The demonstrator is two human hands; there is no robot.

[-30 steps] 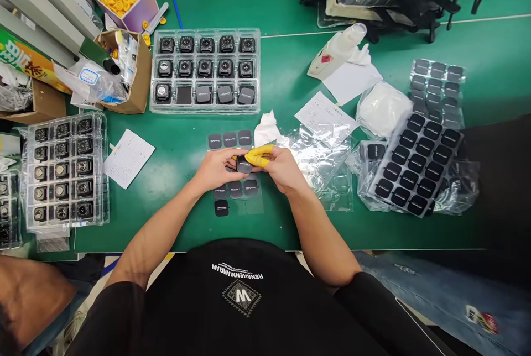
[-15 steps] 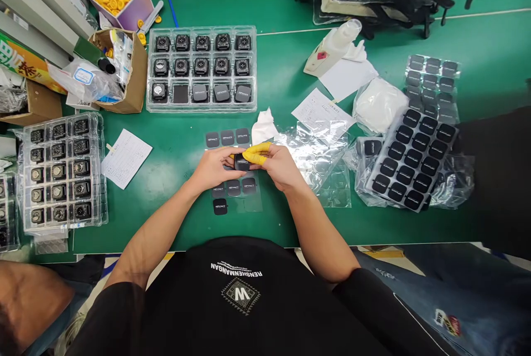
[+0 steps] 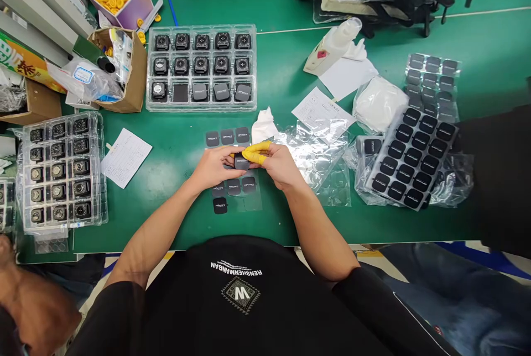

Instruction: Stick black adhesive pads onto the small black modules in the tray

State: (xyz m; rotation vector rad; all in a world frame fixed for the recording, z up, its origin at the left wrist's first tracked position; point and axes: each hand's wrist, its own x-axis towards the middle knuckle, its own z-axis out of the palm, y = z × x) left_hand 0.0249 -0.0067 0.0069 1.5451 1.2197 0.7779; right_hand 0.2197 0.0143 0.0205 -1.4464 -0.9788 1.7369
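Note:
My left hand (image 3: 213,169) is closed on the edge of a smartwatch body (image 3: 241,161), a small dark square with pale lettering on its face. From the other side my right hand (image 3: 280,163) pinches the same watch body; yellow finger cots cover some of its fingertips. Both hands hover over a clear sheet of dark square screen films (image 3: 234,186), partly hidden beneath them. Just behind the right hand lies a crumpled white cloth (image 3: 264,125). Beyond the hands, a clear tray (image 3: 202,106) holds several watch bodies, the front row partly showing lettered faces.
Left stands another watch tray (image 3: 103,179) beside a paper slip (image 3: 127,157). Cardboard box (image 3: 135,77) and a box of yellow finger cots (image 3: 139,10) are at back left. Right are clear plastic sheets (image 3: 327,162), a white bottle (image 3: 332,46) and stacked film sheets (image 3: 409,160). A co-worker's arm (image 3: 37,306) is at lower left.
The watch body has tilted slightly between my fingers, its face now looking greyer. My hands stay almost in place. At lower left the co-worker's arm has shifted; a person's jeans at right have moved.

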